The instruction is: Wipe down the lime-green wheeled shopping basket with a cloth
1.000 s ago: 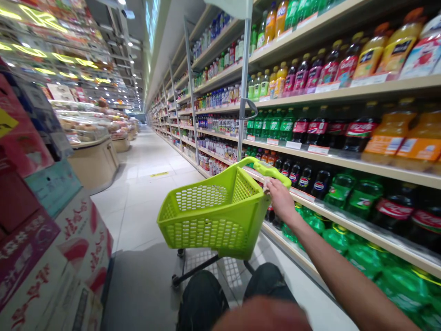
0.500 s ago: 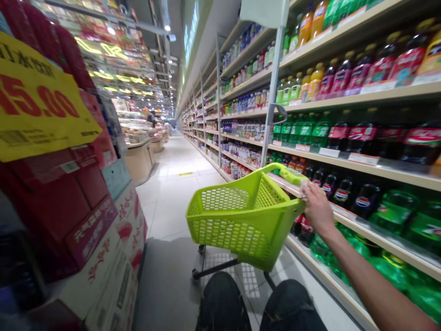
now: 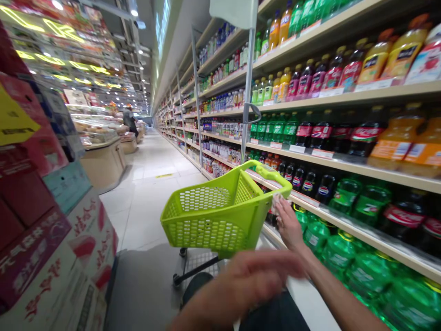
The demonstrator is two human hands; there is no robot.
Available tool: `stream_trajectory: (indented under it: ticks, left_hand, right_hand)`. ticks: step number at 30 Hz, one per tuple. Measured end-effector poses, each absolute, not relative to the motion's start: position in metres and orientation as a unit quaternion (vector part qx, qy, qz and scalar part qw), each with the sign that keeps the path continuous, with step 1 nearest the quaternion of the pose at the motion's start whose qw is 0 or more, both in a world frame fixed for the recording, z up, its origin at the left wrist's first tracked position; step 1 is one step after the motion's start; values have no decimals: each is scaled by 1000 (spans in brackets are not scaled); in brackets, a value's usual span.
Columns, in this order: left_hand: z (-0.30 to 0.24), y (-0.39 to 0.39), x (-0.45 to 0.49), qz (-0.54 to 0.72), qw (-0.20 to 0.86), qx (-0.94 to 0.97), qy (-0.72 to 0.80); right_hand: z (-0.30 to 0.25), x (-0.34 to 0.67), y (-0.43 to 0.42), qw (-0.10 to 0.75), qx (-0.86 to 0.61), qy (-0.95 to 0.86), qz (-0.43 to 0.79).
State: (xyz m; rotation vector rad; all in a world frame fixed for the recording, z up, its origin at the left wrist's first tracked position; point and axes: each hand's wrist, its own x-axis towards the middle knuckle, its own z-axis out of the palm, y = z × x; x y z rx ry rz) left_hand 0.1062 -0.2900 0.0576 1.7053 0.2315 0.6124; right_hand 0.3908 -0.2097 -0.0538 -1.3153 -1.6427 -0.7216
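Note:
A lime-green plastic shopping cart [image 3: 210,234] stands at an angle before me, its basket bare inside. My right hand [image 3: 289,225] presses a crumpled white tissue or cloth [image 3: 276,202] against the cart's side, just under the handle [image 3: 270,174]. The tissue is partly covered by the fingers. Closer to the camera, my left hand [image 3: 248,280] reaches across from the bottom, smeared by motion. Its fingers point right, over my knees, and I cannot make out anything in them.
Shelves of bottled drinks [image 3: 344,161] line the right side, close to the cart. Stacked drink cartons [image 3: 82,248] stand at the left. A tiled aisle [image 3: 151,188] runs ahead past a wooden display counter [image 3: 103,165]. A person [image 3: 130,122] stands farther down.
My left hand has come into view from below. My right hand has slid from the handle's end to just beneath it, with the tissue. The view has turned right.

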Motion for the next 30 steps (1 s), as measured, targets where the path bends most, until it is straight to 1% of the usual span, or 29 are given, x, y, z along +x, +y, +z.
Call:
stream_trajectory:
  ticks: [1, 2, 4, 5, 6, 8, 9, 11, 15, 17, 20, 22, 24, 27, 30]
  left_hand:
    - [56, -264, 113, 304, 565, 746, 178]
    - [50, -236, 118, 351, 491, 749, 273]
    - [30, -184, 117, 409, 303, 733, 450]
    - [17, -162, 112, 409, 220, 726, 507]
    - [3, -144, 105, 374, 165, 727, 551]
    - [-21, -123, 89, 266, 113, 737, 612]
    - [-31, -119, 82, 219, 96, 747, 620]
    - [-43, -118, 73, 163, 68, 770, 613]
    - [-46, -124, 72, 142, 49, 784, 603]
    - [-45, -126, 74, 139, 50, 784, 602]
    - [-46, -127, 76, 137, 46, 789, 598]
    - [-46, -128, 77, 130, 45, 790, 598]
    - [-46, -130, 78, 122, 43, 790, 600]
    - [-44, -133, 79, 118, 38, 789, 601]
    - [-43, -134, 79, 121, 39, 793, 596]
  right_hand:
    - [-45, 388, -204, 452, -525, -656, -298]
    - [-43, 384, -200, 454, -520, -659, -300]
    - [-59, 372, -194, 439, -509, -678, -297]
    - [-74, 365, -194, 425, -500, -696, -291]
    - [-90, 358, -195, 409, -488, -717, -283]
    - [-115, 347, -199, 380, -464, -755, -264]
    - [-119, 344, -201, 374, -459, -763, -258]
    - [-108, 344, -202, 388, -468, -751, -257]
    - [-65, 359, -192, 435, -501, -692, -285]
    - [-69, 361, -190, 424, -498, -697, -293]
    - [-102, 352, -196, 371, -475, -748, -277]
    - [-115, 342, -198, 355, -472, -766, -254]
    - [-107, 333, -193, 376, -475, -757, -244]
    - [-81, 324, -177, 428, -474, -728, -249]
    - [-88, 316, -166, 424, -467, -737, -244]
